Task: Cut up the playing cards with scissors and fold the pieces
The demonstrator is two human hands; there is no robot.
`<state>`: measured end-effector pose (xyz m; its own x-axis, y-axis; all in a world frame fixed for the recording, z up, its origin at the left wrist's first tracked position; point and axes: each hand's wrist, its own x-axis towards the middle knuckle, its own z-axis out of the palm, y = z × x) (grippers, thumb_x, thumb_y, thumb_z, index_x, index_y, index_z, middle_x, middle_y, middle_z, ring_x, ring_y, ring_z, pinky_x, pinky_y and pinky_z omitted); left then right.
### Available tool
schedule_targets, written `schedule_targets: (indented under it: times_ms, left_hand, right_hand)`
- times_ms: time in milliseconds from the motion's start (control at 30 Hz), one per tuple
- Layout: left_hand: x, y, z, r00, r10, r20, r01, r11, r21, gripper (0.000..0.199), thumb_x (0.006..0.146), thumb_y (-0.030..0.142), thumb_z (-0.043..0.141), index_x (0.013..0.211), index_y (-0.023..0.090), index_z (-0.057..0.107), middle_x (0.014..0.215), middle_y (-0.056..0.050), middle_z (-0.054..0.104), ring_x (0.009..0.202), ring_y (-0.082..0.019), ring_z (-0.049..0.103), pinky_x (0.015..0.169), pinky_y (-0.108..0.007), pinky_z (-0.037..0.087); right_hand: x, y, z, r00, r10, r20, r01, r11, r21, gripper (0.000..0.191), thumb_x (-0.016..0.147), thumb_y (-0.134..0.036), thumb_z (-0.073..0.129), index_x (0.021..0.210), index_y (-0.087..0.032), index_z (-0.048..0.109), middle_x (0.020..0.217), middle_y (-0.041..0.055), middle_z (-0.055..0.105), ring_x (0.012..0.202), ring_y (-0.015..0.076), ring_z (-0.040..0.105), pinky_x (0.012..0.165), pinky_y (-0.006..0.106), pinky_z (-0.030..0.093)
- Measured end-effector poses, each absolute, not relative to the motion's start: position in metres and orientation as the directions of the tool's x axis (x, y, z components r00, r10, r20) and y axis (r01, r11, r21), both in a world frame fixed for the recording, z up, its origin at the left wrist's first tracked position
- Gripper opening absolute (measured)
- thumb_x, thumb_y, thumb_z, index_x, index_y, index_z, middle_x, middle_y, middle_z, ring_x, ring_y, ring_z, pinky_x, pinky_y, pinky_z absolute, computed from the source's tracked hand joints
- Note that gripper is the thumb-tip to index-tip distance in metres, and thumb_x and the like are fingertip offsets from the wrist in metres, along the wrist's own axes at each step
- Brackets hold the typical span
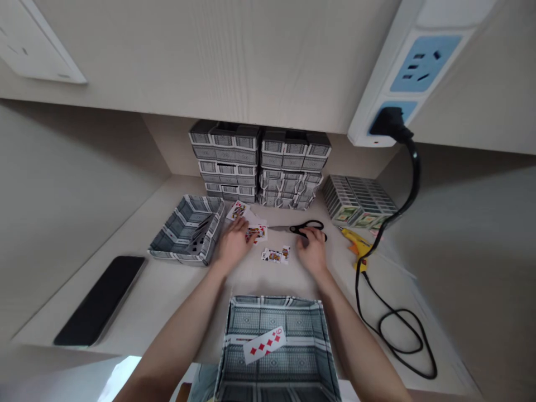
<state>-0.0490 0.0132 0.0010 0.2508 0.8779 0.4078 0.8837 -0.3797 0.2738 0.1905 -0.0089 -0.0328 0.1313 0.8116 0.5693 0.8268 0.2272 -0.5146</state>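
Observation:
My left hand (pixel 235 241) rests on the table with thumb and fingers apart, touching loose playing cards. One face card (pixel 238 210) lies just beyond its fingertips, and another face card (pixel 260 232) is beside its thumb. My right hand (pixel 313 249) is at the black-handled scissors (pixel 299 228), its fingers over the lower handle loop and its thumb apart. The blades point left toward the cards. Between my hands lie small cut card pieces (pixel 275 255). Nearest me is an open box made of cards (pixel 276 318), with a cut nine of diamonds strip (pixel 264 344) inside.
A second card box (pixel 180 257), holding dark card pieces, stands left. A black phone (pixel 100 300) lies farther left. Stacked card boxes (pixel 228 151) and bundled card decks (pixel 358 201) line the back. A yellow glue gun (pixel 358 245) and black cord (pixel 414 178) occupy the right.

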Motion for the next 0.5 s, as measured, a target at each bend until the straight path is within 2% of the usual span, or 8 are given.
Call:
schedule_targets:
  times_ms: [167, 333, 500]
  left_hand:
    - [-0.051, 0.014, 0.004, 0.316, 0.851, 0.419, 0.843, -0.455, 0.287, 0.032, 0.079, 0.038, 0.05, 0.1, 0.016, 0.061, 0.115, -0.011, 0.056, 0.12, -0.025, 0.038, 0.1, -0.041, 0.029]
    - [-0.044, 0.007, 0.012, 0.335, 0.856, 0.393, 0.833, -0.464, 0.301, 0.052, 0.07, 0.05, 0.059, 0.109, 0.016, 0.056, 0.114, -0.013, 0.053, 0.112, -0.03, 0.04, 0.093, -0.043, 0.032]
    - [-0.041, 0.005, 0.008, 0.332, 0.875, 0.351, 0.837, -0.445, 0.319, 0.051, 0.068, 0.049, 0.061, 0.11, 0.019, 0.058, 0.103, -0.011, 0.054, 0.102, -0.029, 0.043, 0.086, -0.043, 0.033]
  right_hand:
    - [0.184, -0.012, -0.029, 0.128, 0.806, 0.577, 0.831, 0.231, -0.507, 0.026, 0.071, -0.017, 0.05, 0.095, -0.015, 0.061, 0.099, 0.0109, 0.055, 0.098, 0.0244, 0.045, 0.087, 0.041, 0.037]
    - [0.179, -0.013, -0.025, 0.123, 0.807, 0.578, 0.796, 0.268, -0.543, 0.024, 0.072, -0.016, 0.05, 0.091, -0.017, 0.062, 0.095, 0.0095, 0.057, 0.095, 0.0239, 0.048, 0.085, 0.041, 0.039]
    - [0.176, -0.018, -0.019, 0.129, 0.802, 0.582, 0.719, 0.329, -0.612, 0.023, 0.072, -0.018, 0.051, 0.092, -0.018, 0.062, 0.093, 0.0086, 0.06, 0.092, 0.0229, 0.052, 0.084, 0.04, 0.041]
